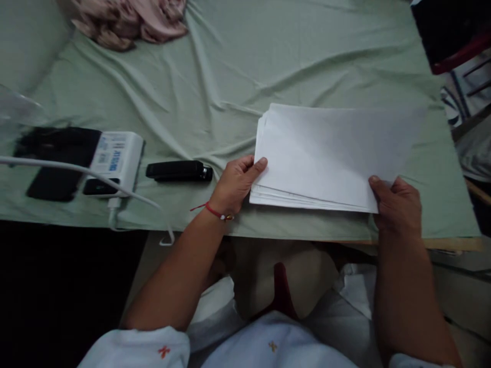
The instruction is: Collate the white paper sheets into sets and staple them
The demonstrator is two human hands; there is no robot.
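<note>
A stack of white paper sheets (326,153) is held between my two hands, just above or on the green cloth; I cannot tell if it touches. Its sheets are slightly fanned along the left and near edges. My left hand (240,181) grips the left edge, thumb on top and fingers underneath. At the near right corner, my right hand (399,204) pinches the stack the same way. A black stapler (178,170) lies on the cloth, left of my left hand.
Green cloth (230,61) with folds covers the table. At left are a white power bank (117,158), a white cable (76,166) and a black flat object (56,181). Crumpled pink fabric (134,20) lies at the far left. A dark object (452,30) stands beyond the right edge.
</note>
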